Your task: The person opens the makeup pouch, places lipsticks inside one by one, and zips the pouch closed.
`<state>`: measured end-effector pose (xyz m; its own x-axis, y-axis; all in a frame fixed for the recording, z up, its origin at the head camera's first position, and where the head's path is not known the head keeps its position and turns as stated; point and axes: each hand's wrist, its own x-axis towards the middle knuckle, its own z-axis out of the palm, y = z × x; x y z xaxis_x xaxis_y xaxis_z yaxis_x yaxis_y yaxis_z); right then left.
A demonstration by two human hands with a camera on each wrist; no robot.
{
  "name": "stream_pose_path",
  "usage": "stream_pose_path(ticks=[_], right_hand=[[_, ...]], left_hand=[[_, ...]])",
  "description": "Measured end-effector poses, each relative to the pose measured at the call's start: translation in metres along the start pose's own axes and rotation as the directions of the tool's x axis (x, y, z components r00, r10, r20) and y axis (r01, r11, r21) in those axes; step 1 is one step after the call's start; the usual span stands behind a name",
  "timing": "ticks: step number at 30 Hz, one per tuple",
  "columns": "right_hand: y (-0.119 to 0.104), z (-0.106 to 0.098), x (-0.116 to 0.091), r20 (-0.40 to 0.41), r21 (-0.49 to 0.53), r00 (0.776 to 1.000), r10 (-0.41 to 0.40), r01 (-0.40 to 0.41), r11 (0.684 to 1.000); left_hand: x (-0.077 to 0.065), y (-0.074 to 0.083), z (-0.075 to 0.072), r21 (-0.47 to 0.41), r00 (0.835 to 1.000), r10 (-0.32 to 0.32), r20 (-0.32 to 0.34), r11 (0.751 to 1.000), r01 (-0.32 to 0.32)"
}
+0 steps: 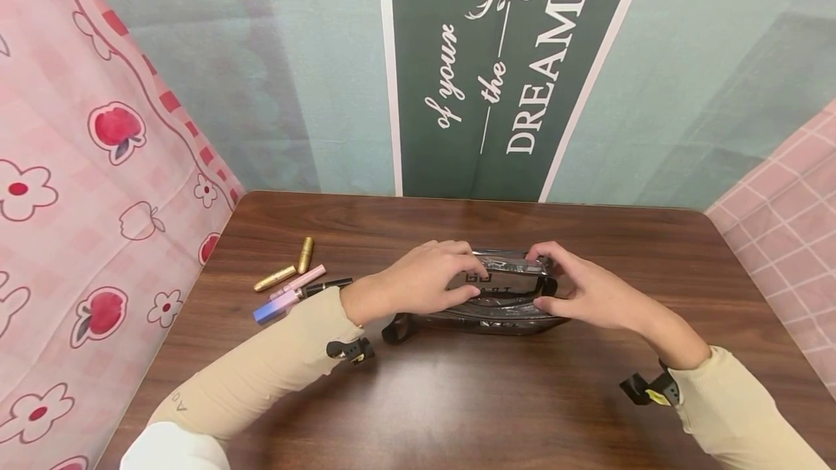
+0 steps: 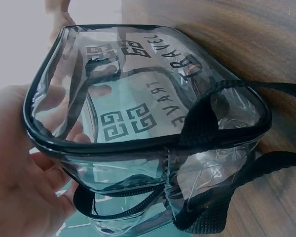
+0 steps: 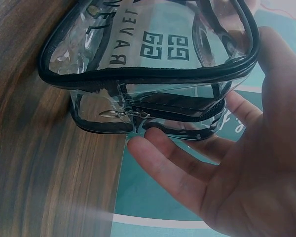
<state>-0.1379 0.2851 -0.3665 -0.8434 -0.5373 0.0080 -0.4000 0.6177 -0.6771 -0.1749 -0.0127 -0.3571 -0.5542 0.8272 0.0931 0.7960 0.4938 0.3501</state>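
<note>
A clear plastic toiletry bag point(image 1: 503, 325) with black piping and black lettering stands on the table between my two hands. My left hand point(image 1: 427, 278) grips its upper left part, thumb on the near side and fingers reaching over the top. At the upper right end, my right hand point(image 1: 597, 292) holds the bag between a thumb in front and fingers behind. In the right wrist view a metal zipper pull point(image 3: 113, 114) sits at the bag's end, close to the fingertips. Black strap loops point(image 2: 202, 121) stick out at the end in the left wrist view.
Left of the bag on the brown wooden table point(image 1: 496, 405) lie two gold tubes point(image 1: 275, 278), a pink tube point(image 1: 305, 278), a black tube point(image 1: 326, 286) and a blue-to-pink tube point(image 1: 274, 307). Behind the table hangs a green curtain point(image 1: 477, 172) with white lettering.
</note>
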Motion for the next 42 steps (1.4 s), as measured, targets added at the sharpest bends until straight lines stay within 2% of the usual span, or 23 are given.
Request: stream_pose_path(ticks=[14, 23, 34, 42], right_hand=[[0.000, 0.000, -0.001, -0.003, 0.004, 1.000, 0.003, -0.003, 1.000], [0.000, 0.000, -0.002, 0.000, 0.011, 1.000, 0.003, -0.003, 1.000], [0.000, 0.000, -0.002, -0.009, -0.029, 1.000, -0.001, 0.001, 1.000], [0.000, 0.000, -0.001, -0.007, -0.026, 1.000, 0.000, -0.001, 1.000]], left_hand=[[-0.002, -0.002, -0.005, -0.032, 0.999, 0.046, -0.014, 0.998, -0.046], [-0.010, -0.010, -0.026, -0.065, 0.993, 0.064, -0.100, 0.995, -0.071], [-0.036, -0.028, -0.048, -0.043, 0.997, -0.011, -0.082, 0.999, 0.008], [-0.061, -0.044, -0.063, -0.024, 0.992, -0.086, -0.097, 0.996, 0.084]])
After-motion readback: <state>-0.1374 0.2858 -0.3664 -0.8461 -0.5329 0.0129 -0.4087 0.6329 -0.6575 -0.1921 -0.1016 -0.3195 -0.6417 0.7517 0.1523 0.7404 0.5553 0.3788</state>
